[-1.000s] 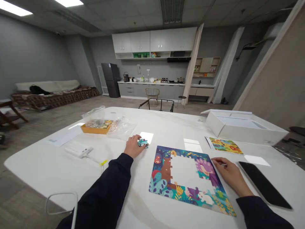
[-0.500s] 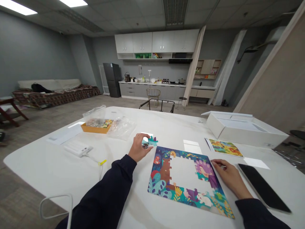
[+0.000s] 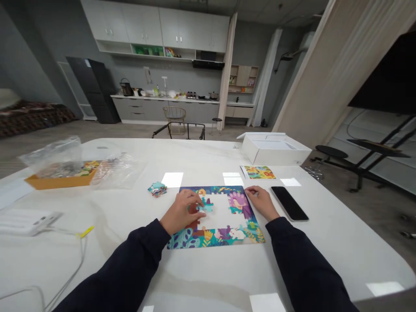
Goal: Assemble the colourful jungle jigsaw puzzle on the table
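Note:
A colourful puzzle board (image 3: 186, 239) lies on the white table, its middle showing bare white. Over the left part of that gap, my left hand (image 3: 183, 209) holds a teal puzzle piece (image 3: 206, 207) between thumb and fingers. My right hand (image 3: 261, 202) rests at the board's upper right edge, its fingers closed together; whether anything is between them is hidden. A small pile of loose pieces (image 3: 157, 189) sits on the table left of the board.
An orange tray (image 3: 61, 181) with pieces and clear plastic bags stands at the left, near a white power bank (image 3: 29, 222) with a cable. On the right are a phone (image 3: 289, 203), a picture card (image 3: 259, 172) and a white box (image 3: 276, 149).
My left hand has moved from the loose pile to over the board's gap with a teal piece. The view has turned to the right. My right hand stays by the board's edge.

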Available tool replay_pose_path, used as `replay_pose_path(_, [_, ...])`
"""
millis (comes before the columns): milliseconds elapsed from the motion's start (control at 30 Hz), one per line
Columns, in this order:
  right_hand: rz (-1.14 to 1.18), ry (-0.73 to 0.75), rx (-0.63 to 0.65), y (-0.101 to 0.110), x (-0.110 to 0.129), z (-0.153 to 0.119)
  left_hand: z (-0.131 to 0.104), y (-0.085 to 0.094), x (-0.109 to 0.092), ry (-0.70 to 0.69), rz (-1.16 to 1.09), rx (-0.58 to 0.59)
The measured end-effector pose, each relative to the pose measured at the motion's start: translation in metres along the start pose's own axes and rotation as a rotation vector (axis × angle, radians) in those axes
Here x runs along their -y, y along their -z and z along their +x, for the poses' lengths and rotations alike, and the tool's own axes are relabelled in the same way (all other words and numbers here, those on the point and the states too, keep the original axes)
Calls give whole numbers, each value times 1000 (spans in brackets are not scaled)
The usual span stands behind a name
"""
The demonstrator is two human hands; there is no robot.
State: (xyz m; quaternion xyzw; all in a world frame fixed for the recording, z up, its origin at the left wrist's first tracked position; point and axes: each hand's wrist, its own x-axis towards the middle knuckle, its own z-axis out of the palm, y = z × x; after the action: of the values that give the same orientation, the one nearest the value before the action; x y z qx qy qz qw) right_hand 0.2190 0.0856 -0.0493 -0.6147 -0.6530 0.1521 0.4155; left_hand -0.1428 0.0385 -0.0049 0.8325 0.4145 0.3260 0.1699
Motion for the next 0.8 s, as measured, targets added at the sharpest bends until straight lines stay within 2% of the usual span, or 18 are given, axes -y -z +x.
replay_pose_path(100, [-11,1,4,-1,0,0,7,-29,-34,-47,-66,93])
replay_pose_path(167, [-11,5,-3,-1,-1,0,13,-47,-52,-25,-94,130])
replay_pose_path(300, [-14,22,-12,-3,-4,0,23,-73,-74,40,-117,180])
replay_pose_path(533, [-17,28,-4,-5,-7,0,29,-94,-87,14,-25,170])
replay_pose_path(800, [-11,27,-9,-6,-9,0,23,-100,-85,-35,67,166])
